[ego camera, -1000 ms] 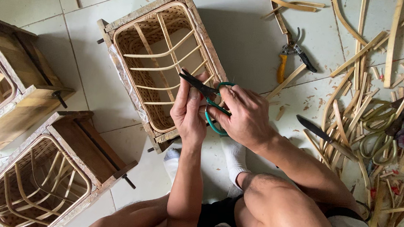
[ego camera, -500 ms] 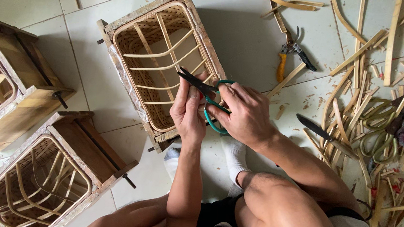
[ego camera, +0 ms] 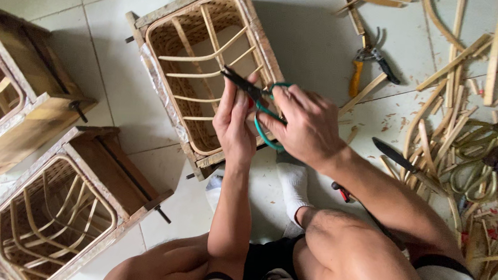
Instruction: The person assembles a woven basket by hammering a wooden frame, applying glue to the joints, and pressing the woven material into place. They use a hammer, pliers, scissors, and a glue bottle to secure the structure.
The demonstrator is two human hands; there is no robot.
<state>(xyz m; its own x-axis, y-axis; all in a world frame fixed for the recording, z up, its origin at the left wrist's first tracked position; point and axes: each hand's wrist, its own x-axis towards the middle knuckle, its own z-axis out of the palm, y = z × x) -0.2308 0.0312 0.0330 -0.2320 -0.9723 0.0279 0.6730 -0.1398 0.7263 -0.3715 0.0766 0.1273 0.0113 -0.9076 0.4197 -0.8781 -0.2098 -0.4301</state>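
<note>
Gripping green scissors [ego camera: 257, 102], the right hand [ego camera: 305, 126] trimmed while the left hand [ego camera: 233, 121] pinched something unclear; the basket [ego camera: 207, 67] looked nearly woven.

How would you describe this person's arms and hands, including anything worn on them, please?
Both arms are bare from hand to upper arm, with no sleeves reaching them. The left hand and right hand wear no gloves, and no rings, watch or bracelet show. The right forearm has visible hair.

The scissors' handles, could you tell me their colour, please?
Green, on the scissors in the right hand; head view.
</note>
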